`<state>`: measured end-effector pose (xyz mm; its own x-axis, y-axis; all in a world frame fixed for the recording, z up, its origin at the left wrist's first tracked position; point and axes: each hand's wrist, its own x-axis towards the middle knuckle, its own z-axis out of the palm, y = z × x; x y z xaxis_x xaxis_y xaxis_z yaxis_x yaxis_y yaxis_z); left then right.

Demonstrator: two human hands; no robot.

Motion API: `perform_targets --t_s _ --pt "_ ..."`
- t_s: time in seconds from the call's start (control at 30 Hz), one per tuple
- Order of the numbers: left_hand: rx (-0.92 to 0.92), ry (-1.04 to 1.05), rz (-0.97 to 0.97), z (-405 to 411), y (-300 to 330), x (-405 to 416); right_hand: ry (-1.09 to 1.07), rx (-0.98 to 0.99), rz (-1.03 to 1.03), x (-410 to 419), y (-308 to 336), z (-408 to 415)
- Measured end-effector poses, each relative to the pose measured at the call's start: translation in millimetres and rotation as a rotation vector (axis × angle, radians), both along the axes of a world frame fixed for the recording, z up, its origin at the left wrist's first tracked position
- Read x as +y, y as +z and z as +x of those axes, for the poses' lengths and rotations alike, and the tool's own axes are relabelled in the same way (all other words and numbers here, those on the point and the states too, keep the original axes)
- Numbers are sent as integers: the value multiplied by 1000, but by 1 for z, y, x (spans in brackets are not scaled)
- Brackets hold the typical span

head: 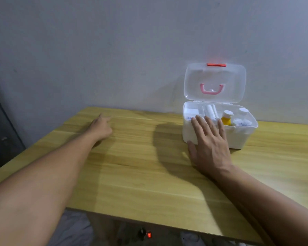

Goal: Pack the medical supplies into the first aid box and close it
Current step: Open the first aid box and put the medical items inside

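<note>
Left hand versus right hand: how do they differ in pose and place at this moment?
The left hand lies loosely curled on bare table, far from the first aid box. The right hand is spread flat with fingers extended, overlapping the box's front wall in this view; contact is unclear. Both are empty, palms down.

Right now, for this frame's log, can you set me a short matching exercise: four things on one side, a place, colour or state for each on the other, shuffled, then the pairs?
Things:
1. lid
2. latch
3. left hand
4. right hand

Descriptions:
A. red, on the top edge of the lid
B. flat on the bare table, far from the first aid box
C. standing open, clear, with a pink handle
D. fingers spread, in front of the box's near wall

Pairs: 1-C, 2-A, 3-B, 4-D
</note>
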<state>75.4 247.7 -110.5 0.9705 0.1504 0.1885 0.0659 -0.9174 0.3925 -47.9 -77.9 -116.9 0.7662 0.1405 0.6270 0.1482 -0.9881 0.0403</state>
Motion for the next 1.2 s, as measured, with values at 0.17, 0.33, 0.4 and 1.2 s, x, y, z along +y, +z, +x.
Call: perform_targets --t_s 0.17,0.33,0.4,1.2 --pt "-67 12 -1 4 -12 3 -1 -8 7 1 -2 4" --pt "-139 -3 -49 -8 -6 -8 -3 -12 18 1 -1 6" --pt "-154 -54 -54 -14 0 -23 -1 -6 24 2 -1 6" --pt "-9 -549 -207 -14 93 -245 130 22 190 -66 20 -28"
